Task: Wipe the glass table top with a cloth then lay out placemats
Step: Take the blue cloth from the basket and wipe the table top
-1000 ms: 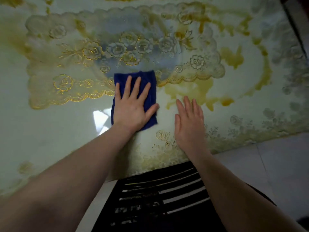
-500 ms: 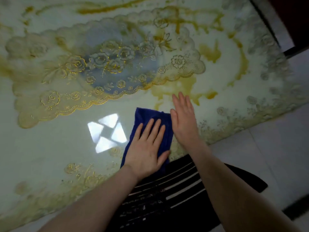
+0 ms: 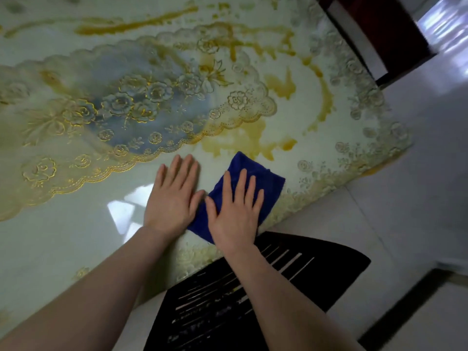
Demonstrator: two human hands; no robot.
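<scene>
Blue cloth (image 3: 255, 183) flat on glass worktop (image 3: 76, 236), near edge. Our right hand (image 3: 234, 214) pressing it, fingers spread. Left hand (image 3: 174, 196) flat beside, touching worktop, below lace placemat (image 3: 126, 107).

Both forearms are bare to the frame edge with no sleeves, the left hand (image 3: 174, 196) and right hand (image 3: 234, 211) wear nothing, and at six o'clock a black garment (image 3: 253, 295) shows thin pale stripes.
</scene>
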